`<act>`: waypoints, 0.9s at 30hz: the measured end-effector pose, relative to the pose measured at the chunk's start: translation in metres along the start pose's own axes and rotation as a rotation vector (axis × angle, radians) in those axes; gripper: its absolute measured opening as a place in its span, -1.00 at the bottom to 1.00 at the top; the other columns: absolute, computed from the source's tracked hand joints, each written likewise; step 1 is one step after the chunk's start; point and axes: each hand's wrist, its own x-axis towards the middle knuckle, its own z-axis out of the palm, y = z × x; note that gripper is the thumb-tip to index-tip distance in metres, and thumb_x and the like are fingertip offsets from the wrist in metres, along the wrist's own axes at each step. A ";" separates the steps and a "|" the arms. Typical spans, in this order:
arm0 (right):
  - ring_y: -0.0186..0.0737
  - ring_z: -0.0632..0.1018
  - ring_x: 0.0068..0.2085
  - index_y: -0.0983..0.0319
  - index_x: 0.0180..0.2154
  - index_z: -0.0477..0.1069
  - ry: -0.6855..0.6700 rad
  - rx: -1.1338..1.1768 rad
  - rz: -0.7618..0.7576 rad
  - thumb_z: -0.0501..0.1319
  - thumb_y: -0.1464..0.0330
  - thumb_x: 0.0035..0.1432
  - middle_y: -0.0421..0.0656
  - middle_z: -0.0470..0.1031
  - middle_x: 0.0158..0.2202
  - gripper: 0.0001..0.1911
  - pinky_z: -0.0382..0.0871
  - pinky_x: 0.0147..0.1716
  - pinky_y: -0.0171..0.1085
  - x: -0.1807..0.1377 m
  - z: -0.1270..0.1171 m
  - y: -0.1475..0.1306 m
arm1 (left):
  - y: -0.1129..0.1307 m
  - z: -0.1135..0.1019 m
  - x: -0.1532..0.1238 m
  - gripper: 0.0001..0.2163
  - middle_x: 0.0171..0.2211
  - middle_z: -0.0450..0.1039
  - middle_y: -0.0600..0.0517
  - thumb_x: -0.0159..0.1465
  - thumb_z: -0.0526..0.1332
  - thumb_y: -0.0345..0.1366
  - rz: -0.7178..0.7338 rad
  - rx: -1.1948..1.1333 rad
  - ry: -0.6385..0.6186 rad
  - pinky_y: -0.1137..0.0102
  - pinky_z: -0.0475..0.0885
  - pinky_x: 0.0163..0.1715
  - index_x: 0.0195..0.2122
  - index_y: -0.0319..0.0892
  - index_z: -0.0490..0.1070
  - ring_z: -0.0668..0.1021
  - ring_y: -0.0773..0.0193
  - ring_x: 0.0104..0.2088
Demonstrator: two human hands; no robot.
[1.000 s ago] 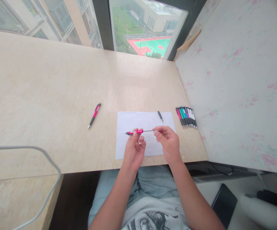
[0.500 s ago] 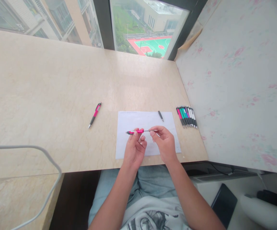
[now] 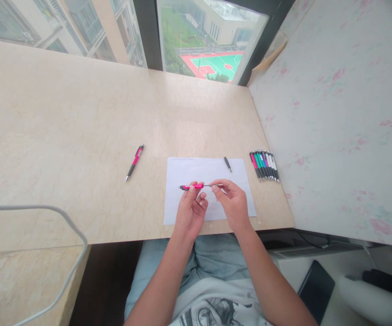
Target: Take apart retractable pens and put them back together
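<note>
My left hand (image 3: 191, 213) pinches a pink pen barrel (image 3: 191, 186) and holds it level above a white sheet of paper (image 3: 182, 172). My right hand (image 3: 231, 203) pinches the thin refill (image 3: 214, 185) that sticks out of the barrel's right end. Both hands hover over the sheet near the table's front edge. A small dark pen tip piece (image 3: 227, 164) lies on the paper's far right corner.
A whole pink and black pen (image 3: 134, 162) lies on the beige marble table (image 3: 63, 122) to the left. A row of several pens (image 3: 264, 165) lies at the right by the flowered wall. A grey wire loop (image 3: 46, 213) is at the left front. Windows stand behind.
My right hand has moved left toward the barrel, so less of the refill shows between the hands. My left hand has stayed put.
</note>
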 end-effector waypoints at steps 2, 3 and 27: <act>-0.20 0.54 -0.24 0.14 -0.27 0.57 -0.003 -0.006 0.005 0.30 0.25 0.15 -0.15 0.61 -0.24 -0.86 0.40 -0.35 -0.27 -0.001 -0.001 0.000 | 0.000 -0.001 0.000 -0.77 -0.20 0.59 0.04 0.18 0.41 -0.32 0.000 -0.001 -0.001 0.60 0.45 -0.46 -0.15 -0.16 0.51 0.55 0.47 -0.41; -0.21 0.54 -0.24 0.14 -0.26 0.57 -0.006 -0.007 0.008 0.30 0.24 0.16 -0.15 0.61 -0.24 -0.86 0.40 -0.35 -0.27 -0.001 -0.001 -0.001 | 0.000 -0.001 0.000 -0.77 -0.21 0.59 0.04 0.17 0.41 -0.32 -0.001 -0.004 -0.002 0.60 0.45 -0.47 -0.15 -0.17 0.51 0.56 0.46 -0.41; 0.02 0.49 -0.08 0.22 -0.21 0.55 0.234 -0.990 -0.238 0.22 0.28 0.18 0.05 0.55 -0.14 -0.79 0.34 -0.12 -0.07 0.077 -0.051 0.039 | 0.002 0.002 -0.002 -0.84 -0.21 0.57 0.03 0.22 0.38 -0.34 -0.016 -0.076 0.001 0.62 0.42 -0.51 -0.18 -0.16 0.51 0.52 0.49 -0.43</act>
